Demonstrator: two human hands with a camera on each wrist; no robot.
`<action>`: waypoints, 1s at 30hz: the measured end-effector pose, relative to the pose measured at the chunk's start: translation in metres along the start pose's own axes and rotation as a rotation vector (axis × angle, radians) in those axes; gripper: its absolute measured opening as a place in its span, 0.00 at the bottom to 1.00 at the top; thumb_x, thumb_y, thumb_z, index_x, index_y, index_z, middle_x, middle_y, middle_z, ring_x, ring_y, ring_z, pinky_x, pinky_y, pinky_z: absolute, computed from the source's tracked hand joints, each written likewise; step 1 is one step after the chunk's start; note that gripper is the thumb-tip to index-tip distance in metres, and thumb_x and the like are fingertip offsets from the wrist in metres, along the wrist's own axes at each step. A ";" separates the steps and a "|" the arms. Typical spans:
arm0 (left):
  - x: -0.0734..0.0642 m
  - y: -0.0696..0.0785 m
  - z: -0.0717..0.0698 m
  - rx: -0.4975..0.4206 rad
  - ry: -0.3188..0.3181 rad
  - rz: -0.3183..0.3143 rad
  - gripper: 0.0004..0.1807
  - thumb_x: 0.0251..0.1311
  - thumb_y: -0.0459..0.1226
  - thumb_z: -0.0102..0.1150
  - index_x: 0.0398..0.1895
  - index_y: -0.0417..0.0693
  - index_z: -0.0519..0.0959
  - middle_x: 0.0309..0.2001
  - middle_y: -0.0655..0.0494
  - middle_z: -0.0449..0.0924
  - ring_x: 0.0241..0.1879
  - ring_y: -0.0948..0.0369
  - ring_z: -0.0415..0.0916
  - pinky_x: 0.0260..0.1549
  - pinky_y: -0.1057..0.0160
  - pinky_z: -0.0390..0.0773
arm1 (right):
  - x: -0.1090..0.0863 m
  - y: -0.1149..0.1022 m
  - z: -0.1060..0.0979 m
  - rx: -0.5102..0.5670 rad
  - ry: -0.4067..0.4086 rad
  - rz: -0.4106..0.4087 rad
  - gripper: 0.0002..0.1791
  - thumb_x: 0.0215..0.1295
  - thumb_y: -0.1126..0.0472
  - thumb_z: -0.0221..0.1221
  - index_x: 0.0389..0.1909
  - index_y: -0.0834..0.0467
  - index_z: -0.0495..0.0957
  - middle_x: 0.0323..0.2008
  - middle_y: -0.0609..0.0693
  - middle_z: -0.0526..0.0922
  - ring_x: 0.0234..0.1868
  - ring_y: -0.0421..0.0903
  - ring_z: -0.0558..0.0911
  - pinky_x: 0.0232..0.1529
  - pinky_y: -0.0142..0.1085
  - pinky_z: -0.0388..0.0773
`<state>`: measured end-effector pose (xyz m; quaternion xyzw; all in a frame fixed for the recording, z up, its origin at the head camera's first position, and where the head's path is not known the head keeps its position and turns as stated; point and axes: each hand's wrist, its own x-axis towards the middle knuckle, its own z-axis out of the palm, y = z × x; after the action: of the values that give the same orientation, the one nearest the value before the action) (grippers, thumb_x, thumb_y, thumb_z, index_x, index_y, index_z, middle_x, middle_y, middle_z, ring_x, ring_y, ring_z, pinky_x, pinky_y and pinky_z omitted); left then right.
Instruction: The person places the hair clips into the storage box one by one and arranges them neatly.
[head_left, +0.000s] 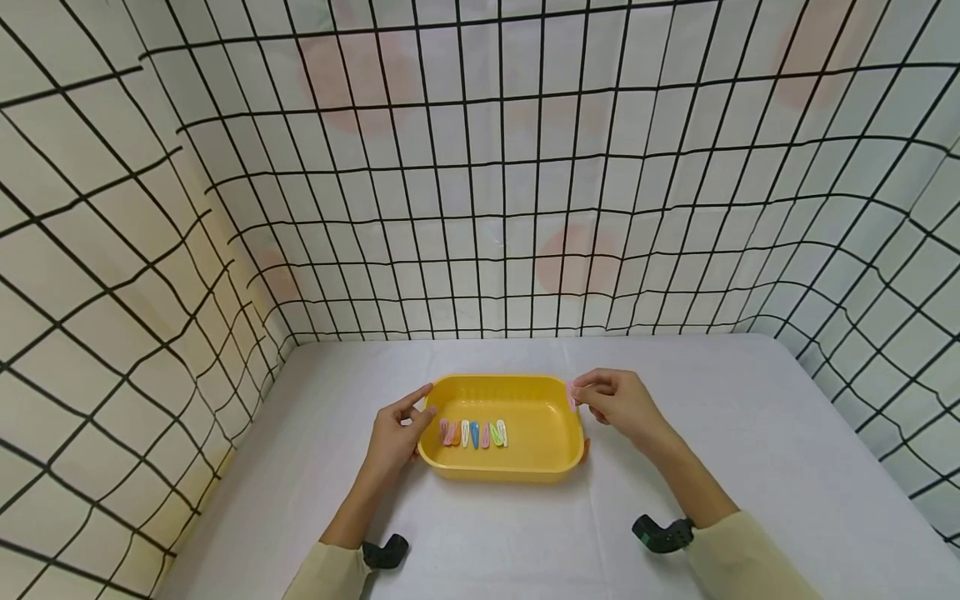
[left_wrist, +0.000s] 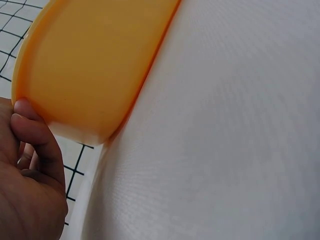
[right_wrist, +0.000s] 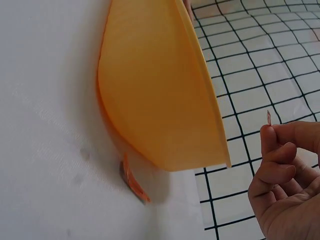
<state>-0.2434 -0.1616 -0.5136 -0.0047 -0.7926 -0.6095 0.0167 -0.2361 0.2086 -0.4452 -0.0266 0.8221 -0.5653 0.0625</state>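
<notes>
A shallow yellow tray [head_left: 540, 425] rests on the table. Inside it, towards the left, several snap hair clips [head_left: 475, 434] in pink, orange, white, blue and green stand side by side in a row. My left hand [head_left: 395, 432] grips the tray's left rim, thumb over the edge and fingers outside. At the upper right corner, my right hand [head_left: 617, 402] pinches a pink hair clip [head_left: 572, 397] between thumb and fingertips; the right wrist view shows only its tip. An orange hair clip [right_wrist: 134, 182] lies on the table just outside the tray's right wall.
White cloth covers the table [head_left: 720, 417]. Black wire grid panels [head_left: 502, 183] rise behind it and along both sides, with pale sheeting behind them. Each wrist wears a black strap with a camera mount [head_left: 663, 534].
</notes>
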 end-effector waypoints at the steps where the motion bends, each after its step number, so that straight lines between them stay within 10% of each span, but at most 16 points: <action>1: 0.000 0.000 0.000 0.001 0.000 0.000 0.24 0.67 0.40 0.67 0.65 0.64 0.80 0.27 0.51 0.74 0.09 0.62 0.63 0.09 0.70 0.69 | 0.001 -0.001 0.002 0.004 0.000 0.002 0.15 0.73 0.56 0.63 0.50 0.64 0.82 0.23 0.50 0.77 0.23 0.42 0.70 0.25 0.31 0.70; 30: 0.001 0.000 0.000 0.005 0.006 0.002 0.24 0.66 0.38 0.66 0.65 0.62 0.81 0.26 0.51 0.74 0.08 0.62 0.62 0.08 0.70 0.68 | 0.025 -0.011 0.071 0.105 -0.068 0.038 0.10 0.73 0.60 0.62 0.47 0.62 0.82 0.30 0.59 0.82 0.26 0.43 0.75 0.29 0.28 0.78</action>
<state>-0.2442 -0.1620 -0.5133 -0.0037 -0.7941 -0.6074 0.0199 -0.2516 0.1360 -0.4619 -0.0271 0.7891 -0.6051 0.1023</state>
